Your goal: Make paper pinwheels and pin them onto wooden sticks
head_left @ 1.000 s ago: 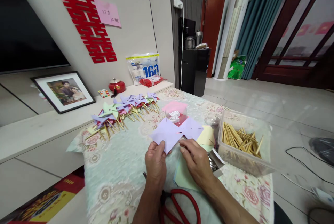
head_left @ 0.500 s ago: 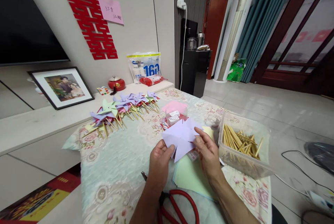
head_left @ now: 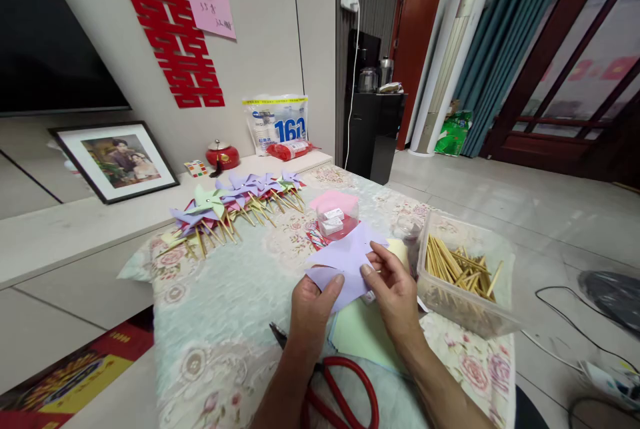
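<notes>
Both hands hold a cut lilac paper square (head_left: 345, 259) just above the table. My left hand (head_left: 311, 312) pinches its near left flap between thumb and fingers. My right hand (head_left: 395, 289) grips the right side, thumb on top of the paper. Under the hands lies a stack of pale green and yellow paper sheets (head_left: 363, 336). A clear plastic box of wooden sticks (head_left: 463, 276) stands just right of my right hand. Red-handled scissors (head_left: 340, 386) lie below my wrists.
A row of finished paper pinwheels (head_left: 235, 206) on sticks lies at the table's far left. A small clear tub with a pink sheet (head_left: 336, 216) stands behind the lilac paper. The flowered tablecloth (head_left: 225, 322) covers the table. A framed photo (head_left: 115, 159) leans on the shelf at left.
The lilac paper, spread flat between the hands a second ago, is now drawn closer and folded in, with both thumbs pressed on it. The view has shifted slightly.
</notes>
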A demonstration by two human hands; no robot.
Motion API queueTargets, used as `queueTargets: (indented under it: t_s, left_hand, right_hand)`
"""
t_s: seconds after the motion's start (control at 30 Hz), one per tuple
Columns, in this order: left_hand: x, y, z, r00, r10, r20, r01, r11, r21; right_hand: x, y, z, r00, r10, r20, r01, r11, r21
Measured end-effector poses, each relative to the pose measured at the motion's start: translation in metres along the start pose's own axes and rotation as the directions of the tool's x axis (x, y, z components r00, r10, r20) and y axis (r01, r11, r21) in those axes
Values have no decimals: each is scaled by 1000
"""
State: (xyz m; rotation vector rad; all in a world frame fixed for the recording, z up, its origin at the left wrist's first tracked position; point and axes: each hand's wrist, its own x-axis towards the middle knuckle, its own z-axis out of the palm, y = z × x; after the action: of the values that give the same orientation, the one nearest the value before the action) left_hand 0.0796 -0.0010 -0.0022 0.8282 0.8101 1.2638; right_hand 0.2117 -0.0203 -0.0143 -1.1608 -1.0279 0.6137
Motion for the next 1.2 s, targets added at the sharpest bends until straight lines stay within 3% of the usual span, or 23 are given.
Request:
queueTargets:
  t_s: [0.07,0.13,0.23,0.33,0.53,1.0,1.2]
  left_hand:
    - [2,-1,-1,999,-1,-38,2,1000,14]
    - [2,-1,-2,999,-7,-46,8,1000,27]
    - [2,-1,-3,1000,14,-22,-13,997,82]
    - [0,0,-3,999,44,4,-44,990,131]
    - [-2,0,1,999,22,36,-24,998,66]
    - [2,-2,-2,1000,25,-3,-24,995,94]
    - [4,-2,-9,995,98,-17,-94,983,160]
  right_hand:
    - [-1,-7,-2,980,-197,-29,189,967,-171]
    - [-1,-14,-3,925,-381,4,362,876,-320]
    - [-3,-22,-2,860,-494,125,499,767,-403]
    - [-3,-23,0,852,-481,205,521,747,-413]
    - [-3,-20,2,857,-457,237,515,756,-404]
    - [-3,-14,3,897,-391,204,440,827,-350]
    - [-4,-13,2,926,-326,190,373,868,-327]
